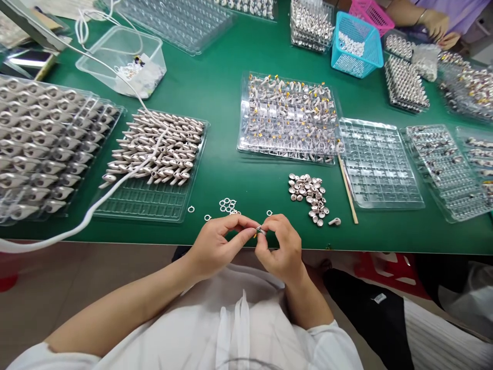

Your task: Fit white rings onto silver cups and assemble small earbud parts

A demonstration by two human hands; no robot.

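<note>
A small pale piece with a dark part and a yellow tab (261,230) is held just over the near edge of the bench (227,174), around the middle of its length. It is pinched between the fingertips of the left hand (213,246) and the right hand (283,249). On both hands the fingers are closed narrowly on it, thumb against forefinger. The step in hand is judged to be close work on this one piece; exactly how its parts are joined cannot be told, as much is covered by the fingertips.

A steady pinch from both sides and careful alignment seem to be called for by any further move, since so slight a piece could easily be dropped or turned.

Beyond the left hand, near the same edge, white rings (227,204) are scattered, and a single ring (269,212) is set apart beyond the right hand. Farther right, small metallic-looking cups (308,192) are heaped, with a stemmed part (335,221) lying beside them, nearer the edge. A thin stick (348,192) is laid just to its right.
</note>
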